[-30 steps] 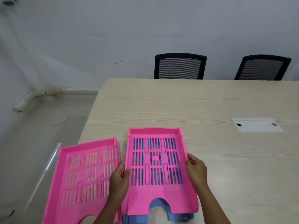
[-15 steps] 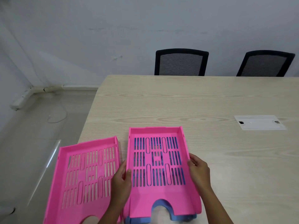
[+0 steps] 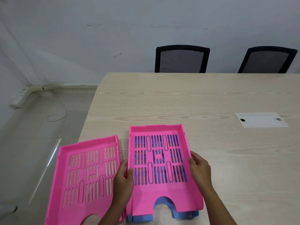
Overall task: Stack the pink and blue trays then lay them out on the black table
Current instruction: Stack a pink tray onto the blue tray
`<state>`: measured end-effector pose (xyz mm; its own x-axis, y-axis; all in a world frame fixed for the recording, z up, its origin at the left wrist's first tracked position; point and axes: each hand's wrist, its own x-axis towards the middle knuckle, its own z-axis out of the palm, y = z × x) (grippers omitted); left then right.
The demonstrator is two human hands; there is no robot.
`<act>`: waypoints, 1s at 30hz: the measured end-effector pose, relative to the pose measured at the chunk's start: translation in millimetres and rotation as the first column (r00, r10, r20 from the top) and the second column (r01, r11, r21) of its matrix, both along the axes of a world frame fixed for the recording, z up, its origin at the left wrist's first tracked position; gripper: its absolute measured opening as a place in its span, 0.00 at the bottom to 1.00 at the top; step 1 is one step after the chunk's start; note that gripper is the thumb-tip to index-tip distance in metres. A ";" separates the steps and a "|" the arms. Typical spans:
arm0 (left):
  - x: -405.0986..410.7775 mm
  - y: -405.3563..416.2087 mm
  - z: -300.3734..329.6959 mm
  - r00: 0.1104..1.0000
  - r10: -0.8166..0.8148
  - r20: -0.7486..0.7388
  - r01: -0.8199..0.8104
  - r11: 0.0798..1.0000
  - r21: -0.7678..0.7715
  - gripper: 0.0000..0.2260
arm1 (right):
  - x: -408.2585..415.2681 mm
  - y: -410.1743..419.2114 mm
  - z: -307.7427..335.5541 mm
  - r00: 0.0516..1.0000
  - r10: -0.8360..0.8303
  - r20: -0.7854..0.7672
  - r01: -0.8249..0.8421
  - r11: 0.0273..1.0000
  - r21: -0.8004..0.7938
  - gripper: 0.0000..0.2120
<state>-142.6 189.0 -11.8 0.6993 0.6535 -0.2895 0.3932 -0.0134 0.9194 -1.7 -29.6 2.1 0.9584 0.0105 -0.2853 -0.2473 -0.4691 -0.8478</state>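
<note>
A slotted pink tray [image 3: 159, 161] sits on top of a blue tray [image 3: 165, 208], whose blue shows through the slots and along the near edge. My left hand [image 3: 123, 181] grips the stack's left wall, thumb inside the rim. My right hand [image 3: 198, 168] holds the right wall. A second pink tray [image 3: 87, 179] lies flat just left of the stack, overhanging the table's left edge. The surface under the trays is a light wood table [image 3: 211, 103], not black.
A white cable-port plate [image 3: 261, 120] is set into the table at the right. Two black mesh chairs [image 3: 181, 59] [image 3: 267, 60] stand behind the far edge. Tiled floor [image 3: 32, 135] and a wall-foot cable duct lie to the left.
Both hands keep the same grip on the stacked trays. The view has tilted slightly, and the stack sits a touch lower and more to the right.
</note>
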 end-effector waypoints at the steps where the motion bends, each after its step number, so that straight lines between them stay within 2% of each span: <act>1: 0.0 -0.1 -0.2 1.000 0.000 0.001 0.000 1.000 0.007 0.21 | -2.0 -0.2 -0.2 1.000 0.009 0.002 -0.009 1.000 0.003 0.17; 9: -4.0 -6.5 2.0 0.999 0.006 0.046 -0.005 1.000 -0.010 0.19 | -4.6 -1.3 3.8 0.998 0.066 -0.011 -0.066 0.998 0.000 0.16; 11: -5.4 -6.3 3.3 1.000 0.001 0.018 -0.001 1.000 -0.004 0.19 | -3.5 -1.9 3.5 0.998 0.069 -0.010 -0.069 0.998 -0.001 0.16; 30: -0.3 -8.1 4.5 1.000 0.014 -0.018 -0.014 0.999 0.038 0.20 | 2.8 -4.5 1.4 1.000 0.016 0.001 -0.016 1.000 -0.019 0.17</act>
